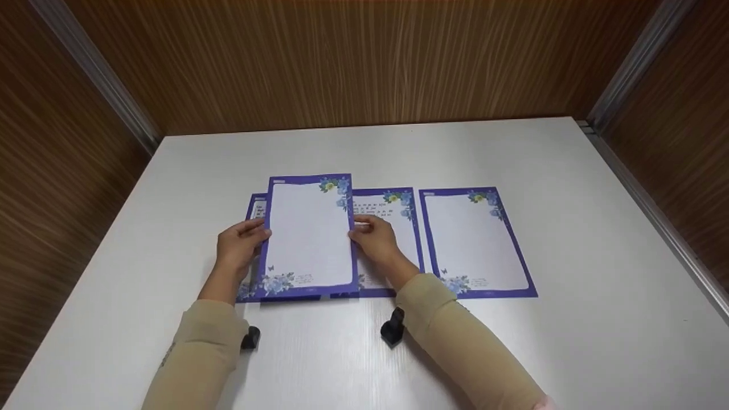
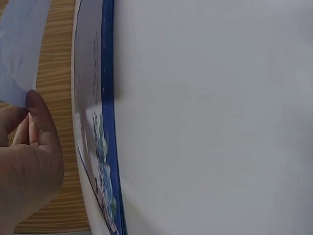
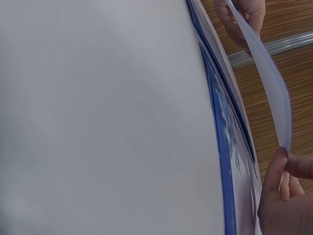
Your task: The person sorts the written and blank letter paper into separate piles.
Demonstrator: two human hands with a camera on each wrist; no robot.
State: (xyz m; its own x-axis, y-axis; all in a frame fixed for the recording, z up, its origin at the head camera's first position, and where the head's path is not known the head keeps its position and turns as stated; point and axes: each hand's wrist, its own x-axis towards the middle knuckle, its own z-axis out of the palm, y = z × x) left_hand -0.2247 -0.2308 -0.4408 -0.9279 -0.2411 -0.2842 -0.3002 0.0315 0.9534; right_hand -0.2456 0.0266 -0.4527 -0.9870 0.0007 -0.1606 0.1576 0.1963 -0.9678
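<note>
A sheet of paper (image 1: pixel 310 233) with a purple border and blue flowers in two corners is held up off the table. My left hand (image 1: pixel 242 245) pinches its left edge between thumb and fingers; in the left wrist view that hand (image 2: pixel 32 161) grips the edge too. At the opposite edge my right hand (image 1: pixel 376 239) pinches the sheet, which bows slightly in the right wrist view (image 3: pixel 274 93). Below it lie two matching sheets with printed text: the left one (image 1: pixel 247 290) is mostly covered, the middle one (image 1: pixel 401 245) partly hidden by my right hand.
A third matching sheet (image 1: pixel 472 242), without body text, lies at the right on the white table (image 1: pixel 575 239). Black wrist-camera parts (image 1: pixel 393 327) show near the sleeves. Wood-grain panels (image 1: pixel 364 62) rise behind the table and on both sides.
</note>
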